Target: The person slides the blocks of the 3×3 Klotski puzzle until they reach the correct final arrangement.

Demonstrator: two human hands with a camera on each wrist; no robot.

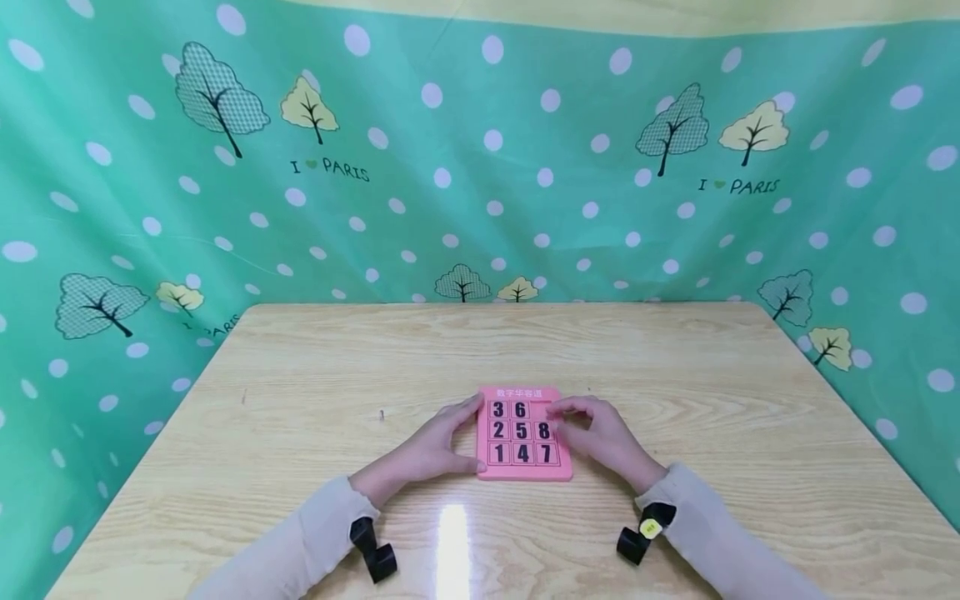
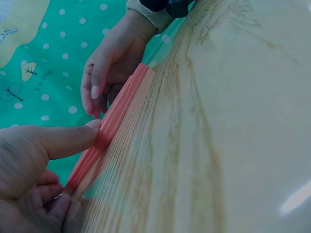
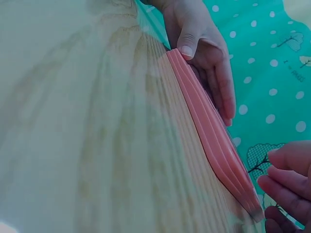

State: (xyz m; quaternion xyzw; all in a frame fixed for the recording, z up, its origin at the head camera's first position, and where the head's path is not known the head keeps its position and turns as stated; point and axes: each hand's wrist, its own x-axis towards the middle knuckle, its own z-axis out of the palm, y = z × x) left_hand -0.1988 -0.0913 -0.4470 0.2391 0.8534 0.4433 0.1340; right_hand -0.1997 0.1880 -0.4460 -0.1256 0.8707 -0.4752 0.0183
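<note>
- The pink number puzzle (image 1: 522,432) lies flat on the wooden table (image 1: 360,354), between both hands.
- Left hand (image 1: 432,446) grips its left edge, thumb at the near corner, fingers toward the far one.
- Right hand (image 1: 603,433), loosely bent and grasping nothing, is over the right side; tile contact can't be told.

Pink puzzle (image 1: 532,442) (black numerals (image 1: 521,431)), white-dotted green cloth (image 1: 517,154)

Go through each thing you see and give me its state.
Pink number puzzle: lying flat, top-right slot empty.
Left hand: holding the puzzle's left side.
Right hand: loosely curved at the puzzle's right side, contact unclear.
Table: reflecting light.
Patterned cloth: hanging, rippled.
Wrist cameras: strapped on.
Sleeves: covering both forearms.
</note>
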